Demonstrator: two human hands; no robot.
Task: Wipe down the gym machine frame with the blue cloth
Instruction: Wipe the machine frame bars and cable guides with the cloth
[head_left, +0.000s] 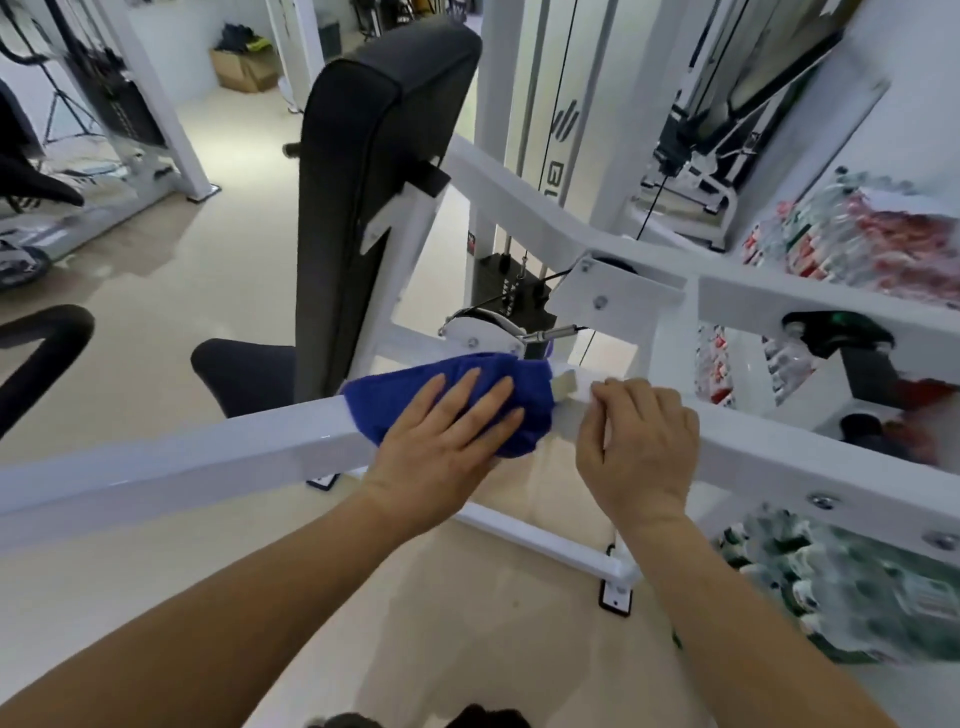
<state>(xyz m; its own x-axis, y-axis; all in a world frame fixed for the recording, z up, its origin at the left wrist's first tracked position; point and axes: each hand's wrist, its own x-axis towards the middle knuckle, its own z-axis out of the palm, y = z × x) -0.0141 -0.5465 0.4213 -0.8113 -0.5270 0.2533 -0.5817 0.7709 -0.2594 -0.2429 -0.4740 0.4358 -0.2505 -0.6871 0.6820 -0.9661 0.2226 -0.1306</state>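
Observation:
A white steel bar of the gym machine frame (182, 467) runs across the view from the left edge to the right. The blue cloth (524, 387) lies bunched on top of this bar near its middle. My left hand (447, 436) presses flat on the cloth with straight, spread fingers. My right hand (639, 441) sits just right of the cloth, its fingers curled over the top of the same bar. A small beige pad on the frame shows between the cloth and my right hand.
A black backrest pad (363, 197) and seat (244, 369) stand behind the bar. A pulley plate (618, 291), cable and weight stack lie beyond. Wrapped bottle packs (872, 244) fill the right side. Other machines stand at the left on the beige floor (156, 291).

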